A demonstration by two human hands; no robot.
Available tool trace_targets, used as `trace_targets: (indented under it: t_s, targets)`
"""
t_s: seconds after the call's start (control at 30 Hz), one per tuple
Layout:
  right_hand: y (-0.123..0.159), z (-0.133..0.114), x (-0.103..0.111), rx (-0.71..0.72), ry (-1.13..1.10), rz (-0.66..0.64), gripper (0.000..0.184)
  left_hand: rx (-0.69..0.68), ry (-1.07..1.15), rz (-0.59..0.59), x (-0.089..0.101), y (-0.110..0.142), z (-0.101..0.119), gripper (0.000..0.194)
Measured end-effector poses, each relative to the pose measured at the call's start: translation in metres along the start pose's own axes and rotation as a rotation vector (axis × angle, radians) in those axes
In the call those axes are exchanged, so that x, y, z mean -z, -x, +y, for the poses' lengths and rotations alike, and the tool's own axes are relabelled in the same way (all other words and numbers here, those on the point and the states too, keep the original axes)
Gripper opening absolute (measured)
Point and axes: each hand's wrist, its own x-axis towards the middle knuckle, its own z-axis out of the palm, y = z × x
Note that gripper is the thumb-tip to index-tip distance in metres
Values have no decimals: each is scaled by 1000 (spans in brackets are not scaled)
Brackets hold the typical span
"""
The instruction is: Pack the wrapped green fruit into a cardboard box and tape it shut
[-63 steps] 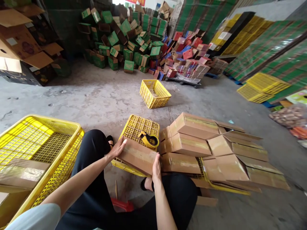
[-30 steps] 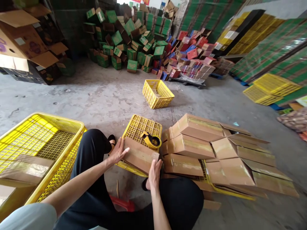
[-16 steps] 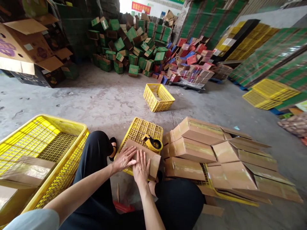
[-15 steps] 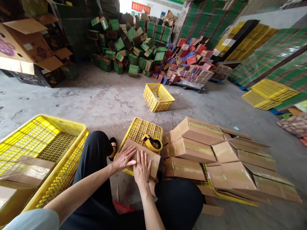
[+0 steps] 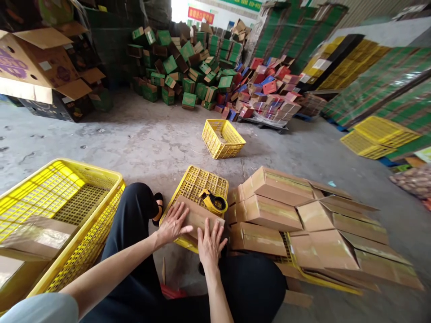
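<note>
A small brown cardboard box (image 5: 197, 216) lies on an upturned yellow crate (image 5: 198, 184) between my knees. My left hand (image 5: 173, 223) rests flat on its left part with the fingers spread. My right hand (image 5: 210, 244) lies flat on its near right edge, fingers spread too. A yellow tape dispenser (image 5: 213, 202) sits on the crate just behind the box, touching its far corner.
A stack of taped brown boxes (image 5: 269, 211) with open flaps lies to the right. A large yellow crate (image 5: 57, 202) holding a box stands at left. A small yellow basket (image 5: 222, 138) sits on the concrete floor ahead, with piles of green and red cartons behind.
The box has been turned and laid flat on the crate. Both hands went from gripping its ends to pressing flat on top, then slid slightly apart.
</note>
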Motion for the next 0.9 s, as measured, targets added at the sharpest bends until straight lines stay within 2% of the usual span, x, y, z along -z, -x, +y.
trace_targets:
  t_s: [0.13, 0.23, 0.33, 0.5, 0.6, 0.67, 0.8, 0.9]
  targets:
    - [-25, -13, 16, 265, -46, -156, 55, -23, -61, 38, -8, 27, 17, 93]
    - [-44, -24, 22, 454, -56, -260, 54, -17, -87, 39, -8, 33, 15, 94]
    - [-53, -34, 20, 453, -10, -270, 56, -46, -87, 16, -4, 31, 9, 93]
    - [-53, -50, 13, 245, 44, -185, 61, -52, -85, -6, 2, 34, 7, 94]
    - [-52, -59, 14, 203, 29, -176, 67, -57, -81, -14, 1, 41, 10, 92]
    - [-50, -67, 15, 291, 4, -179, 69, -55, -79, -27, -2, 44, 11, 93]
    - [-47, -87, 13, 649, -66, -243, 64, -20, -52, -99, -10, 47, 11, 94]
    - [-48, -103, 10, 664, -64, -253, 65, 1, -36, -133, -14, 45, 11, 96]
